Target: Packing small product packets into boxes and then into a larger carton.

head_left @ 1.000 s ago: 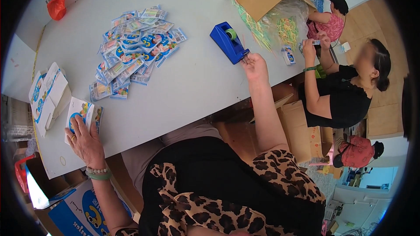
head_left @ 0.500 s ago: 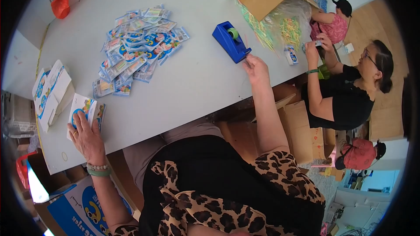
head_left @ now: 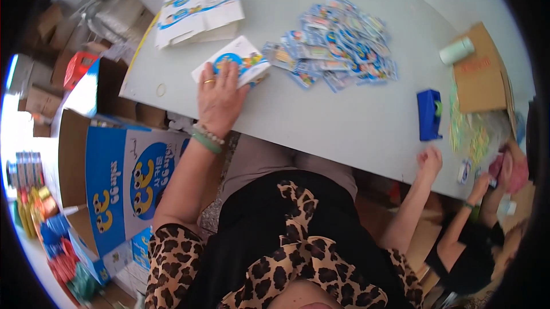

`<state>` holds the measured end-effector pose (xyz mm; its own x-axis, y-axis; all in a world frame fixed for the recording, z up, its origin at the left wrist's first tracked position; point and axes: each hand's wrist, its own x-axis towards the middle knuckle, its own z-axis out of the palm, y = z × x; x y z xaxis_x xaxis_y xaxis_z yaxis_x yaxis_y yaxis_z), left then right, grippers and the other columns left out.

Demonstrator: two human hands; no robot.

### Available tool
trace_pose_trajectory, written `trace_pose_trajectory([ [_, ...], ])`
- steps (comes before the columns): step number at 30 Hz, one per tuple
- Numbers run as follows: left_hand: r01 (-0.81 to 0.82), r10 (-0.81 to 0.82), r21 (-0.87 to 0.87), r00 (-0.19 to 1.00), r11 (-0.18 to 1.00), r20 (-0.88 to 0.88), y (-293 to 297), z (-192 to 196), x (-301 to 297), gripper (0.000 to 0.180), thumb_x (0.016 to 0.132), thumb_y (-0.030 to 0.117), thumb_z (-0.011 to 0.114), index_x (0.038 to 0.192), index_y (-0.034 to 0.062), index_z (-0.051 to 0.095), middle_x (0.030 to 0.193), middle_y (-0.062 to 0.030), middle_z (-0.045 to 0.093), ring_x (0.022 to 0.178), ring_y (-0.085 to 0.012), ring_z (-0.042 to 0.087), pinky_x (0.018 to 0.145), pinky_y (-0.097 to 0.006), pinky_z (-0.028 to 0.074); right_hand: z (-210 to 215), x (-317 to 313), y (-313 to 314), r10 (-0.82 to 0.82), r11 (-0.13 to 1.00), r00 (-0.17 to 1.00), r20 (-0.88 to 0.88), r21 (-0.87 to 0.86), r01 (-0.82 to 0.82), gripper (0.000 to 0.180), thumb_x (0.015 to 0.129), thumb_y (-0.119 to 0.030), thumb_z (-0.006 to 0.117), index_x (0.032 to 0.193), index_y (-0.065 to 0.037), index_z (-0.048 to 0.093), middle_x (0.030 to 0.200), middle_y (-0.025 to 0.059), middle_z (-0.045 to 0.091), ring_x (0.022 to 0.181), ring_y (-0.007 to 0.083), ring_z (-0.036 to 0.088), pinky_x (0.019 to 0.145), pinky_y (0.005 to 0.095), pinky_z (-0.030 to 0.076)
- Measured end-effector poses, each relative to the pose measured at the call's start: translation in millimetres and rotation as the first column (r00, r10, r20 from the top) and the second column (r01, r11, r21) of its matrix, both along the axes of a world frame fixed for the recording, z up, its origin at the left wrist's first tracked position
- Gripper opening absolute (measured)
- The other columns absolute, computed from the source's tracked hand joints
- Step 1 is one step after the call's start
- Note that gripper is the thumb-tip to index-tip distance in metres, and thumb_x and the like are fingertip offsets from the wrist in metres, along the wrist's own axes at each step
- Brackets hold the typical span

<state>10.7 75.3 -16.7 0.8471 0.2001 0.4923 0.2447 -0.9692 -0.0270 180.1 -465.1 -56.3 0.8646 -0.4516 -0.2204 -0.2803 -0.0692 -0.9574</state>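
Note:
A small white and blue printed carton [head_left: 252, 60] lies near the table's front edge on the left. My left hand [head_left: 222, 94] holds it from above, fingers stretched over its top and thumb toward the near side. At the right, my right hand [head_left: 429, 161] is at the table's front edge, its fingertips pinched together; anything between them is too small to make out. Just beyond it stands a blue tape dispenser [head_left: 427, 115] with a green roll, apart from the hand. A heap of small blue and white packets [head_left: 349, 45] spreads beyond the carton.
Flattened white cartons [head_left: 220, 8] are stacked at the far left. To the right are a brown cardboard box [head_left: 478, 80], a pale bottle [head_left: 456, 50] and bagged green and yellow sticks [head_left: 476, 143]. A co-worker [head_left: 470, 246] sits at the right. A large blue carton [head_left: 129, 177] stands below the table's left end.
My view has swung to the left. My right hand has come away from the tape dispenser's cutting end toward me, fingers still pinched. My left hand stays on the carton.

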Motion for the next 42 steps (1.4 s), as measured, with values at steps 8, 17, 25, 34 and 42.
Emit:
trace_pose_trajectory([
  [8,-0.157,0.157,-0.008,0.986,0.988,0.052,-16,-7,15,0.052,0.084,0.030,0.063,0.123,-0.0022,0.051,0.125,-0.0202,0.053,0.115,-0.0511,0.047,0.101,-0.054,0.034,61,-70,261,0.718,0.670,0.685,0.122,0.145,-0.728,0.006,0.084,-0.011,0.058,0.085,-0.005,0.060,0.071,-0.0003,0.053,0.065,0.0102,0.052,0.062,0.0263,0.045],
  [17,0.033,-0.005,-0.197,0.990,0.980,0.141,-14,-3,3,0.044,0.078,0.017,0.067,0.116,-0.0018,0.055,0.122,-0.0189,0.055,0.119,-0.0432,0.047,0.103,-0.051,0.035,55,-80,428,0.838,0.499,0.545,0.034,0.356,-0.790,0.011,0.084,-0.014,0.063,0.081,-0.003,0.061,0.069,0.0017,0.059,0.058,0.0089,0.054,0.053,0.0239,0.046],
  [25,0.082,-0.022,-0.233,0.968,0.969,0.249,-4,-6,3,0.039,0.076,0.014,0.066,0.111,0.0000,0.057,0.116,-0.0175,0.057,0.118,-0.0419,0.049,0.102,-0.051,0.036,56,-76,441,0.821,0.525,0.571,-0.001,0.397,-0.753,0.013,0.084,-0.014,0.063,0.075,-0.006,0.059,0.067,0.0012,0.058,0.056,0.0093,0.053,0.052,0.0241,0.046],
  [34,0.214,-0.182,-0.123,0.956,0.969,0.228,-18,-4,3,0.037,0.078,0.011,0.055,0.114,-0.0002,0.055,0.093,-0.0170,0.050,0.096,-0.0420,0.050,0.100,-0.056,0.033,28,-40,417,0.930,0.299,0.361,0.073,0.425,-0.855,0.016,0.083,-0.020,0.061,0.086,-0.005,0.063,0.079,0.0040,0.063,0.066,0.0142,0.061,0.061,0.0286,0.052],
  [42,0.066,-0.022,-0.248,0.984,0.966,0.174,-30,7,-2,0.033,0.078,0.021,0.060,0.107,0.0037,0.058,0.094,-0.0115,0.051,0.107,-0.0385,0.049,0.103,-0.050,0.031,-9,-46,416,0.866,0.216,0.396,0.306,0.487,-0.847,0.006,0.087,-0.008,0.062,0.088,-0.003,0.059,0.086,0.0039,0.063,0.071,0.0124,0.059,0.068,0.0245,0.050],
])
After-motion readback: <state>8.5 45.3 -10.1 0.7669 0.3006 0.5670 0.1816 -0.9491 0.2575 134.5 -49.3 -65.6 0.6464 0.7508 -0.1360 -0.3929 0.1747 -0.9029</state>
